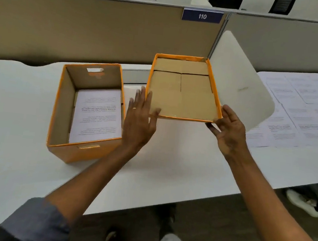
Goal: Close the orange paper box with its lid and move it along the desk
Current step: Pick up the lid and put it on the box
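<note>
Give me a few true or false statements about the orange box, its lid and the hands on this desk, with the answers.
1. The orange box is already closed. False: it stands open, the lid beside it.
2. Printed paper lies inside the box. True.
3. The lid lies with its brown inside facing up. True.
4. Only the right hand is at the lid. False: the left hand is at its other side too.
5. The partition sign reads 210. False: it reads 110.

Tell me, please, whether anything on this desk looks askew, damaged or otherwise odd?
Nothing looks damaged or spilled. The lid lies upside down, brown inside facing up, beside the open orange box, which holds printed sheets. The left hand and right hand are at the lid's near corners. Loose papers cover the desk further right.
</note>
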Demonstrator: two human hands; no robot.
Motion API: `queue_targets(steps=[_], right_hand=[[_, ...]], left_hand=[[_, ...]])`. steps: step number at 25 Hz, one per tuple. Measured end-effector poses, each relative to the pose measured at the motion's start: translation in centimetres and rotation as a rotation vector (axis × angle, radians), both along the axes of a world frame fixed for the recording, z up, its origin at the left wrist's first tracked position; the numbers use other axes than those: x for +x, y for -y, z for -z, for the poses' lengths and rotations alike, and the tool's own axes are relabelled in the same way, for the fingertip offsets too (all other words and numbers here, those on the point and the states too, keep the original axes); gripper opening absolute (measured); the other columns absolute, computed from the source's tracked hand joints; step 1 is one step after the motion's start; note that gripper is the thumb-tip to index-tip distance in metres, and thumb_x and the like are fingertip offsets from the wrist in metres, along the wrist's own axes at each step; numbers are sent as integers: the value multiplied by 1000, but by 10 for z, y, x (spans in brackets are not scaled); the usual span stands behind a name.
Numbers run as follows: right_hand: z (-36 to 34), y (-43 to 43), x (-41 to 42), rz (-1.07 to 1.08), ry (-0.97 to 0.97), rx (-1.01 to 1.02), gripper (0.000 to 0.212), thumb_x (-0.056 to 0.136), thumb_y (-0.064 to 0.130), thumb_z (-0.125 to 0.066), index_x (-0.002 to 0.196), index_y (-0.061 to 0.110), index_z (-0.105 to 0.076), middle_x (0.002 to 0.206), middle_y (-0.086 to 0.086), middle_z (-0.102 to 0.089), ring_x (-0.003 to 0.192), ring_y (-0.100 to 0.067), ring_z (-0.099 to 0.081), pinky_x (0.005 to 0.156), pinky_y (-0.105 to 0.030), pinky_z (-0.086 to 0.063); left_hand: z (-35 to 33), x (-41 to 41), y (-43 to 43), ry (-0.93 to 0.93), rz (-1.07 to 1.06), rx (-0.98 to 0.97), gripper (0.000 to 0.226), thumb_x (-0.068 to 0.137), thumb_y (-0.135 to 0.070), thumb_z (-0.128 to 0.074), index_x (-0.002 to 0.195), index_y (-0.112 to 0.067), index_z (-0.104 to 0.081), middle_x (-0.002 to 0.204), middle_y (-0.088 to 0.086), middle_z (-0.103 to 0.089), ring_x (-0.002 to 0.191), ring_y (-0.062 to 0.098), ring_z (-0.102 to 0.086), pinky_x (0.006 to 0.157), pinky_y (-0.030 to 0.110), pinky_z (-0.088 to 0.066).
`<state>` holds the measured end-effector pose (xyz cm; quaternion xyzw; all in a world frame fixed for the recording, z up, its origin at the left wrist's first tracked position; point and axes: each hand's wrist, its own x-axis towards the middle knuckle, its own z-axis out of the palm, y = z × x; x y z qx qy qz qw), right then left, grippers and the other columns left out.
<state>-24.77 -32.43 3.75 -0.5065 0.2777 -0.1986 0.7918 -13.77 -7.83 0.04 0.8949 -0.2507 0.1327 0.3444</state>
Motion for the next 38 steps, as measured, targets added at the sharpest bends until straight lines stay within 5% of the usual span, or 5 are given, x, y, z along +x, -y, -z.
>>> queue_targets(steps=[6,13,19,25,38], right_hand=[[-56,-94,-11,-3,64,63,62,93,-11,-57,152,3,-41,154,-19,-47,133,-41,-55,102,-54,-56],[-98,-137,16,-230,216,107,55,100,8,-61,151,10,-43,141,-10,-57,131,-33,-60,90,-38,-64],[-70,-182,70,-413,64,314,47,100,37,-60,138,11,-53,159,-9,-46,143,-34,-50,101,-53,-56],[-18,-246,105,-660,-134,364,70,101,50,-51,159,14,-34,161,-12,-44,144,-35,-48,121,-54,-39],[41,-210,140,-680,-100,-307,44,99,27,-66,140,16,-54,132,-9,-69,103,-19,-75,78,-30,-66]], left_hand=[[-48,-23,-43,593,325,450,65,104,-31,-49,159,-6,-24,167,15,-26,157,30,-21,129,50,-17],[-96,-3,-91,719,349,306,68,84,23,-48,148,-3,-48,151,18,-53,143,34,-47,118,49,-40],[-125,13,-106,480,-22,-143,41,96,3,-60,137,1,-59,131,19,-69,120,35,-68,106,51,-53],[-129,9,-102,194,-351,-682,38,103,-23,-52,140,-15,-45,135,2,-57,118,1,-51,91,-3,-40],[13,-43,-162,-701,-760,-1135,50,99,-47,-54,139,-19,-48,122,10,-70,103,22,-74,86,37,-62]])
